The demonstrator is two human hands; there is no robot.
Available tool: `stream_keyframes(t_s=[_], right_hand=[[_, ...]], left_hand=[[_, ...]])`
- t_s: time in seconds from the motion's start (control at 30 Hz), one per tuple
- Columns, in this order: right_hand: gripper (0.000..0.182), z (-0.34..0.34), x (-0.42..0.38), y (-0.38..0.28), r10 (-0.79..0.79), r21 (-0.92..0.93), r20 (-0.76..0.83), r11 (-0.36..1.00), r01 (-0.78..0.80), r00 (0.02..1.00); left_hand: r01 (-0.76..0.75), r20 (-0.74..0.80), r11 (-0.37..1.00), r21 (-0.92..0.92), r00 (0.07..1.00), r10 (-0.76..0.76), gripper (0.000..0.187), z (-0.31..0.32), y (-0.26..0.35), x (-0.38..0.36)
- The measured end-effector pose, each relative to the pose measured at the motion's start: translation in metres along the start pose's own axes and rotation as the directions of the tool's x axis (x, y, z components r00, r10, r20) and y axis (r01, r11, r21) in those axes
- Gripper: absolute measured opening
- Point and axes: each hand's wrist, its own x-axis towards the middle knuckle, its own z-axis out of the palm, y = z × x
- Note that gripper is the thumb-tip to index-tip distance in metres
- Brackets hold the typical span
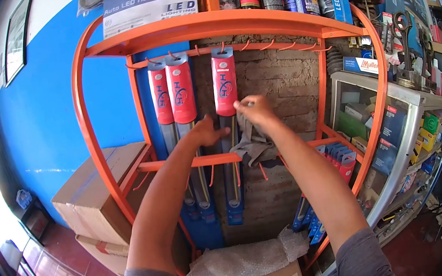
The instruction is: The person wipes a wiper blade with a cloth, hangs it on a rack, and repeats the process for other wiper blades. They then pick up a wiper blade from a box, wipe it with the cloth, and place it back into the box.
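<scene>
Three long wiper blade packages with red tops hang from hooks on the orange rack. My right hand (255, 111) is at the right edge of the rightmost wiper blade package (224, 85), with its fingers closed and a grey cloth (256, 143) hanging beneath it. The cloth drapes over the rack's middle bar. Just left of that same package is my left hand (209, 131), fingers apart, one tip at the package's edge. Close beside it hangs the middle wiper blade package (181, 96); the leftmost wiper blade package (160, 95) is further over.
The orange rack (83, 116) carries a headlight box (150, 9) and several cans on top. Cardboard boxes (92, 192) stand at left. A bubble-wrapped bundle (247, 259) lies low in front. More packages (340, 162) hang at right, near a glass display case (358, 85).
</scene>
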Motion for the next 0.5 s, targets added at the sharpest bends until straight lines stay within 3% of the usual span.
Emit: stream_keyframes(t_s=[0.07,0.1,0.17,0.2,0.3,0.33,0.4,0.47,0.5], right_hand=[[0.036,-0.016,-0.004,-0.016,0.004,-0.014,-0.104,1.0,-0.005,0.995],[0.037,-0.023,-0.006,-0.024,-0.042,0.018,-0.177,0.999,0.046,0.983],[0.038,-0.041,-0.021,-0.059,-0.054,0.065,-0.255,0.995,0.072,0.966],[0.039,-0.054,-0.037,-0.089,-0.021,0.085,-0.259,0.995,0.044,0.966],[0.041,-0.08,-0.065,-0.146,-0.094,0.316,-0.19,0.937,0.152,0.977],[0.042,-0.087,-0.08,-0.166,-0.155,0.428,-0.183,0.876,0.221,0.971],[0.041,-0.103,-0.098,-0.201,-0.205,0.644,-0.039,0.743,0.181,0.978],[0.031,-0.114,-0.143,-0.269,-0.063,0.569,-0.075,0.817,0.094,0.995],[0.032,-0.114,-0.171,-0.288,-0.103,0.662,-0.023,0.744,0.092,0.994]], left_hand=[[0.074,-0.144,0.997,0.001,0.987,-0.073,0.088,-0.02,0.019,-0.021],[0.081,-0.14,0.997,-0.005,0.987,-0.081,0.088,-0.029,0.022,-0.029],[-0.076,-0.293,0.997,0.003,0.953,0.074,0.104,-0.045,0.032,-0.051],[-0.069,-0.265,0.996,-0.048,0.963,0.053,0.111,-0.064,0.054,-0.078],[-0.251,-0.303,0.952,-0.176,0.934,0.19,0.125,-0.094,0.093,-0.137],[-0.263,-0.358,0.959,-0.103,0.91,0.21,0.13,-0.099,0.102,-0.153],[-0.354,-0.372,0.919,-0.173,0.888,0.271,0.14,-0.112,0.124,-0.192],[-0.307,-0.428,0.95,-0.064,0.868,0.252,0.146,-0.118,0.138,-0.222],[-0.281,-0.485,0.958,-0.059,0.847,0.219,0.137,-0.117,0.143,-0.238]])
